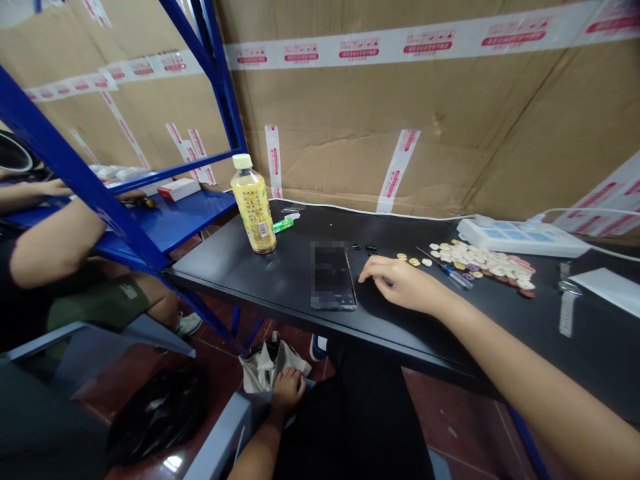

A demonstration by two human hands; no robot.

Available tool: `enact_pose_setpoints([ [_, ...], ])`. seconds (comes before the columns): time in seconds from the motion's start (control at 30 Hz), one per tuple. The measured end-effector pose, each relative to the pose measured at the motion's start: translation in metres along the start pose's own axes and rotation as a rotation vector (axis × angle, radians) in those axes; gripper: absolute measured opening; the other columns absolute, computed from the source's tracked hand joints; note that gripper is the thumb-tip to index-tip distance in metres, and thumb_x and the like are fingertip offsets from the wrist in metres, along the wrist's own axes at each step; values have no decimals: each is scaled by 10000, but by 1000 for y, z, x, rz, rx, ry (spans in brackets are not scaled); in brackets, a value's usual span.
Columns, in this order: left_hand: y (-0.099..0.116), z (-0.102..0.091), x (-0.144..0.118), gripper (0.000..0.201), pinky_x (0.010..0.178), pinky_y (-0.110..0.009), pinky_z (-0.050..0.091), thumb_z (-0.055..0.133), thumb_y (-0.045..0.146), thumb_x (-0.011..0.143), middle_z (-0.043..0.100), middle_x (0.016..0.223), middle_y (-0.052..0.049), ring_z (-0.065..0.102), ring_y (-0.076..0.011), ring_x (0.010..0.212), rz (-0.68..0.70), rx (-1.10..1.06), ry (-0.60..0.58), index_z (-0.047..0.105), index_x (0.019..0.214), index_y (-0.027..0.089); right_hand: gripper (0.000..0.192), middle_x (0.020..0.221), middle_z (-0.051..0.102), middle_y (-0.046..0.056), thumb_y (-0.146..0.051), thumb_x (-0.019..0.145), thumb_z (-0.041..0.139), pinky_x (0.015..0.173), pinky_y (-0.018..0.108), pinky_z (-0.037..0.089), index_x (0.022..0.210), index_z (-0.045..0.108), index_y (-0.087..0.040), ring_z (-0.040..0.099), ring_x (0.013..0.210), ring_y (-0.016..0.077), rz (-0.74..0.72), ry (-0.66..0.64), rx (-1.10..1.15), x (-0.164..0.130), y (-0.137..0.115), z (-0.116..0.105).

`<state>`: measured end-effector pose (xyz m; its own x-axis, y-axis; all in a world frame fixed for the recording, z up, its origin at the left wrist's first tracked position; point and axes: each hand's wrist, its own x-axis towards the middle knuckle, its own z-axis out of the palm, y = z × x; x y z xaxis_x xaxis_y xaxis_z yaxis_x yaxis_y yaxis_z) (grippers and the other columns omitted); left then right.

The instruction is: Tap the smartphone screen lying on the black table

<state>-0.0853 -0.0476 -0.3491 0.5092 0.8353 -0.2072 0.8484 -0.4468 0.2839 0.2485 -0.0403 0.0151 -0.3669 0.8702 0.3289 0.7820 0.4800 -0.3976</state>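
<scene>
My right hand (397, 280) hovers low over or rests on the black table, just right of a smartphone (333, 277). Its fingers are loosely bent, the foremost ones pointing toward the phone's right edge, and nothing shows in them. The phone lies flat with its screen up, the picture on it blurred out. Down at the chair, my left hand (289, 390) rests by the grey armrest (225, 430) with fingers slack and no object visible in it. Yellow buttons (414, 262) and small black pieces (371, 247) lie just beyond my right hand.
A yellow-labelled drink bottle (253, 207) stands upright near a green packet (283, 225). Rightward lie a pile of buttons (493, 263), a blue screwdriver (455, 275), a wristwatch (567, 303) and a white power strip (520, 237). Another person's arm (63, 240) is beyond the blue frame (110, 193).
</scene>
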Motion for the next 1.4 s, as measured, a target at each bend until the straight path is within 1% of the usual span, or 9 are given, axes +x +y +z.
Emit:
enact_pose_setpoints([
  [0.4, 0, 0, 0, 344, 924, -333, 376, 300, 278, 938, 644, 1021, -61, 562, -216, 1050, 4, -1, -4, 639, 970, 220, 390, 977, 632, 44, 28, 787, 398, 811, 302, 487, 959, 656, -209, 625, 876, 167, 3, -7, -3, 0, 2, 1],
  [0.87, 1, -2, 0, 334, 926, -348, 384, 303, 286, 934, 647, 1050, -59, 561, -231, 1072, -3, 4, -23, 632, 963, 236, 405, 975, 643, 44, 23, 773, 399, 812, 313, 498, 962, 667, -215, 630, 883, 171, 2, 7, -4, -1, 1, 0],
  [1.17, 1, -2, 0, 331, 942, -339, 381, 310, 280, 934, 650, 1052, -55, 566, -219, 1073, -2, 3, -18, 634, 967, 227, 393, 982, 636, 41, 25, 786, 394, 832, 316, 492, 963, 654, -211, 622, 903, 170, 4, -5, 3, 0, 2, 0],
  [1.4, 2, -3, 1, 332, 937, -345, 387, 310, 274, 935, 653, 1038, -57, 569, -225, 1064, 0, 9, -13, 638, 962, 234, 360, 974, 633, 41, -10, 805, 417, 796, 299, 485, 987, 650, -215, 622, 861, 164, 31, 24, 6, -1, -1, 1],
])
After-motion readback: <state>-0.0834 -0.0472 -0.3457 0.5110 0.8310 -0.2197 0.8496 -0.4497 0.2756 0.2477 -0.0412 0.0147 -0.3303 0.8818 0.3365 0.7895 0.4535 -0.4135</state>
